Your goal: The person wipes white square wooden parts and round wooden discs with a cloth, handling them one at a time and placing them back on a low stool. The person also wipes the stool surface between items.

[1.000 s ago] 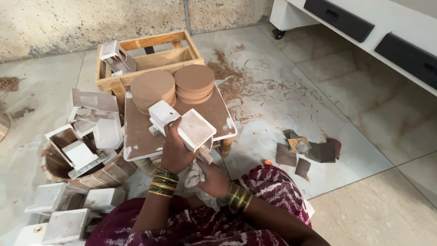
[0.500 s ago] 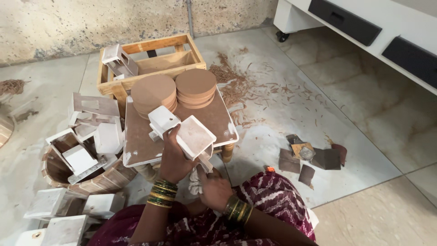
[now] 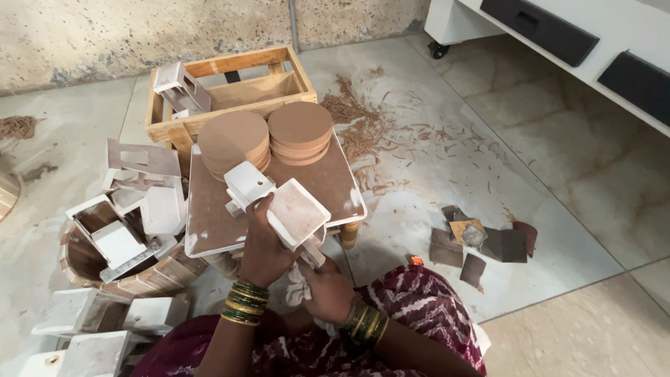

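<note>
Seated on a marble floor, a person's left hand (image 3: pixel 259 244) clasps a white-primed, boxy wooden piece (image 3: pixel 283 206) from below, holding it up over a small square board-topped stool (image 3: pixel 209 223). The right hand (image 3: pixel 328 293), lower down, closes on a crumpled whitish cloth or worn abrasive sheet (image 3: pixel 299 286) pressed near the piece's underside; which it is cannot be told. Held by one hand only, the chalky, dusty piece could slip or twist under rubbing pressure and knock the two stacks of smooth brown fibreboard discs (image 3: pixel 269 136) just behind it. Curled wood shavings (image 3: pixel 377 132) litter the polished floor; dark sandpaper scraps (image 3: pixel 481 241) lie to the right, a raw timber crate (image 3: pixel 230 87) beyond, more white pieces (image 3: pixel 118 230) heaped in a round slatted basket.
</note>
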{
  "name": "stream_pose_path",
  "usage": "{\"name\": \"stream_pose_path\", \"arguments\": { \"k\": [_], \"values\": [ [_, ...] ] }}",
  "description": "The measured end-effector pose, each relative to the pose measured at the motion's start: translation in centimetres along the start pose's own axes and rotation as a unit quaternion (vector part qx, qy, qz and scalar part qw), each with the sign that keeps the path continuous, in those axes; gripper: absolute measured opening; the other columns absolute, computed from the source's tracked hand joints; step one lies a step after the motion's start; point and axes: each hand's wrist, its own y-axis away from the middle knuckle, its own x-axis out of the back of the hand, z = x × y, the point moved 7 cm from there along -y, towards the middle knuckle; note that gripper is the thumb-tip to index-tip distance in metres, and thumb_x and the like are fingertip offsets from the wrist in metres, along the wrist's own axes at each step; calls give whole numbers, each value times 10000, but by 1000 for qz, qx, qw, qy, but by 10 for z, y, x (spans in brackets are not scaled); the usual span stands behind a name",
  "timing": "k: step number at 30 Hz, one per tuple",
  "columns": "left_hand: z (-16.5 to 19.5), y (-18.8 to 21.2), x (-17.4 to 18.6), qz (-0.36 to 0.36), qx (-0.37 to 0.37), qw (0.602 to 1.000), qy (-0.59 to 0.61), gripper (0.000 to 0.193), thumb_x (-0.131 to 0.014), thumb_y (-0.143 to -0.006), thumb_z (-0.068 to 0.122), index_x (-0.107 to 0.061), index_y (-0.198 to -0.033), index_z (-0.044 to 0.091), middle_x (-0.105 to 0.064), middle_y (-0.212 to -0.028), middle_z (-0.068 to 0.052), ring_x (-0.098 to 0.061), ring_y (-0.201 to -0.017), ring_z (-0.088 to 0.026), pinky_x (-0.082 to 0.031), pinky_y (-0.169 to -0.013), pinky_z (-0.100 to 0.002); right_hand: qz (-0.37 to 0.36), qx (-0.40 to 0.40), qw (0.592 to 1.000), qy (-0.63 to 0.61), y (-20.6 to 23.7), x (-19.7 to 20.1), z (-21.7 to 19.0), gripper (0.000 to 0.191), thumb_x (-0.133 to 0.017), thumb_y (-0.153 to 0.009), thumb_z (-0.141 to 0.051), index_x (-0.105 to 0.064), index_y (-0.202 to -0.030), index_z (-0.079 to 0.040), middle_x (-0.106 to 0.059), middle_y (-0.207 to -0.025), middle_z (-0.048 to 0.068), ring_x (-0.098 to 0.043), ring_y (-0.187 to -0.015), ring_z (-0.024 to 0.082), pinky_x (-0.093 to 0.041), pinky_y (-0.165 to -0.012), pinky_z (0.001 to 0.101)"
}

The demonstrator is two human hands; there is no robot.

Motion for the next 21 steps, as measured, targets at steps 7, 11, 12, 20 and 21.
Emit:
{"name": "stream_pose_path", "arguments": {
  "k": [7,11,12,20,21],
  "values": [
    [3,-5,-1,-10,28,1000,6,1104,-885,-582,138,-281,-1481,-77,-371,-1430,-320,-418,-1354,-482,-420,-1116,-484,-78,-74,992,63,-10,3,-7,1027,-727,-768,-233,-169,-1598,0,-681,-1121,287,-661,-1061,417,-580,-794,497],
    [5,-4,0,-8,-1,1000,-8,1101,-894,-575,140,-286,-1466,-83,-390,-1424,-299,-394,-1356,-501,-409,-1124,-503,-225,-161,958,72,8,2,-1,1002,-649,-873,-247,-140,-1718,-69,-746,-1026,236,-728,-913,376,-575,-839,467],
    [5,-3,0,-9,-9,1000,-10,1100,-894,-568,137,-290,-1461,-83,-397,-1423,-291,-389,-1352,-507,-406,-1127,-508,-154,-120,978,79,6,15,-10,905,-690,-814,-243,-278,-1607,-94,-719,-1096,235,-727,-891,372,-580,-791,466],
    [5,2,8,1,14,1000,20,1104,-892,-624,174,-258,-1496,-64,-369,-1412,-331,-439,-1311,-511,-417,-1090,-516,31,-21,986,164,-7,81,-42,718,-781,-720,-267,-594,-1382,-61,-671,-1068,188,-720,-801,316,-579,-678,448],
    [11,2,9,14,-21,1000,4,1100,-898,-636,175,-255,-1495,-66,-373,-1408,-334,-422,-1325,-523,-410,-1098,-523,35,-21,986,161,-14,82,-42,656,-782,-727,-277,-617,-1323,-57,-669,-1049,184,-714,-817,322,-577,-683,447]
  ]
}}
